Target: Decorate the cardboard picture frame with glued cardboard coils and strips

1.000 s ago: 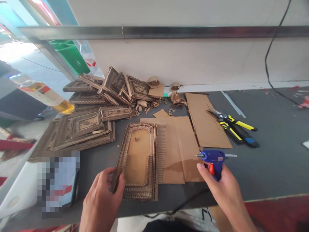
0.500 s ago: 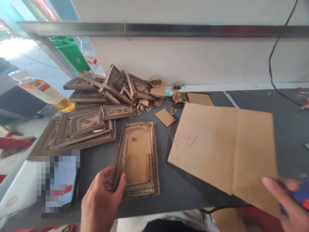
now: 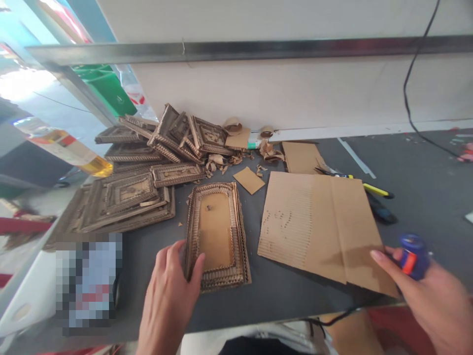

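Note:
My left hand (image 3: 170,281) grips the left edge of a cardboard frame (image 3: 216,236), thumb over its rail and fingers along the side. The frame lies flat, with layered corrugated strips round a plain tan panel that has an arched top. In my right hand (image 3: 424,286) is a blue glue gun (image 3: 414,254) with an orange trigger, its nozzle not visible. My right thumb touches the right side of a large cardboard sheet (image 3: 325,227). Corrugation shows on the sheet's left part, and a crease runs down its right part.
Stacked cardboard frames (image 3: 121,192) fill the back left. Paper scraps (image 3: 271,150) and a small cardboard piece (image 3: 249,180) lie behind. Pliers (image 3: 328,172) and a yellow cutter (image 3: 379,191) are beyond the sheet. A phone (image 3: 92,281) and a bottle (image 3: 66,148) are at left.
The large sheet has come down and left, uncovering the pliers and cutter. My right hand has moved left and up, showing more of the glue gun. My left hand stays at the frame.

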The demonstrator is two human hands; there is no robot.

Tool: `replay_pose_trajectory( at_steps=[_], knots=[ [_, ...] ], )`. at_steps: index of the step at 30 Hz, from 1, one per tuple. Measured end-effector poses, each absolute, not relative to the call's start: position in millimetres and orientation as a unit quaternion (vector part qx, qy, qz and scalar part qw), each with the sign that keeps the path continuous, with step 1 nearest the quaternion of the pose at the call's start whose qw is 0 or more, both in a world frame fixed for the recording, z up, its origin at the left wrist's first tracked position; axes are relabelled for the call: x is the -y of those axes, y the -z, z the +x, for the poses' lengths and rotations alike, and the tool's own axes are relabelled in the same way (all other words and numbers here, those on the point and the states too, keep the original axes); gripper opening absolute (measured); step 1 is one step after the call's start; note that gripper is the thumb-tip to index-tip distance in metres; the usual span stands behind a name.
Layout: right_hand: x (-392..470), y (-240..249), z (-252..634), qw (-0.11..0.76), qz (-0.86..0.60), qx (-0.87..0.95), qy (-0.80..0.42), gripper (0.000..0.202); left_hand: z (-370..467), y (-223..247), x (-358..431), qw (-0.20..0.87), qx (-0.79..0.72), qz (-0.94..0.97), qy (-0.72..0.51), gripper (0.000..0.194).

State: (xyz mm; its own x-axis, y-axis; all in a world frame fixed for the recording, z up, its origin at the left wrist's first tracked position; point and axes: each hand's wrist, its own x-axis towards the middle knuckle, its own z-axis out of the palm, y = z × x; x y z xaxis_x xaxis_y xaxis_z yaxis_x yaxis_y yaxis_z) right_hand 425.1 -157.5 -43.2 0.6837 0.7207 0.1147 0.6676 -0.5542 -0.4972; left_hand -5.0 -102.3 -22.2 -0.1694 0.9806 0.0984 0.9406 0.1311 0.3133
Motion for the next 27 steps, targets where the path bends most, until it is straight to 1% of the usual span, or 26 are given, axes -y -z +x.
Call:
replay_pose_trajectory(
  at_steps=[2, 4, 7, 9, 11, 13, 15, 17, 19, 21, 22, 24, 27],
  knots=[
    [148, 45, 427, 0.236, -0.894, 0.37, -0.085, 0.027, -5, 15, 97, 0.022, -0.716, 0.679, -0.16, 0.055],
    [142, 46, 426, 0.211, -0.905, 0.359, -0.087, 0.028, -3, 3, 87, -0.003, -0.683, 0.711, -0.165, 0.049],
    [135, 48, 417, 0.196, -0.908, 0.365, -0.051, 0.037, 9, -16, 59, 0.007, -0.629, 0.761, -0.157, 0.037],
    [129, 46, 407, 0.2, -0.899, 0.389, 0.006, 0.042, 24, -24, 32, 0.032, -0.589, 0.795, -0.141, 0.029],
    [124, 40, 395, 0.199, -0.884, 0.419, 0.06, 0.042, 43, -26, 0, 0.055, -0.546, 0.827, -0.121, 0.028],
    [119, 33, 383, 0.202, -0.876, 0.436, 0.044, 0.041, 64, -23, -33, 0.064, -0.522, 0.846, -0.091, 0.025],
    [114, 27, 373, 0.218, -0.869, 0.442, -0.042, 0.042, 84, -17, -63, 0.085, -0.508, 0.855, -0.063, 0.031],
    [108, 24, 364, 0.235, -0.849, 0.455, -0.127, 0.048, 101, -11, -87, 0.108, -0.5, 0.858, -0.047, 0.041],
    [99, 24, 355, 0.249, -0.824, 0.478, -0.172, 0.049, 113, -5, -103, 0.117, -0.502, 0.856, -0.039, 0.058],
    [89, 24, 347, 0.262, -0.81, 0.492, -0.181, 0.045, 120, 1, -111, 0.125, -0.502, 0.855, -0.028, 0.072],
    [82, 24, 343, 0.268, -0.806, 0.496, -0.179, 0.043, 122, 4, -113, 0.129, -0.501, 0.855, -0.022, 0.074],
    [69, 23, 336, 0.278, -0.805, 0.497, -0.168, 0.042, 124, 9, -114, 0.136, -0.499, 0.856, -0.017, 0.071],
    [48, 20, 328, 0.307, -0.773, 0.522, -0.192, 0.038, 122, 11, -112, 0.141, -0.504, 0.852, -0.032, 0.07]
  ],
)
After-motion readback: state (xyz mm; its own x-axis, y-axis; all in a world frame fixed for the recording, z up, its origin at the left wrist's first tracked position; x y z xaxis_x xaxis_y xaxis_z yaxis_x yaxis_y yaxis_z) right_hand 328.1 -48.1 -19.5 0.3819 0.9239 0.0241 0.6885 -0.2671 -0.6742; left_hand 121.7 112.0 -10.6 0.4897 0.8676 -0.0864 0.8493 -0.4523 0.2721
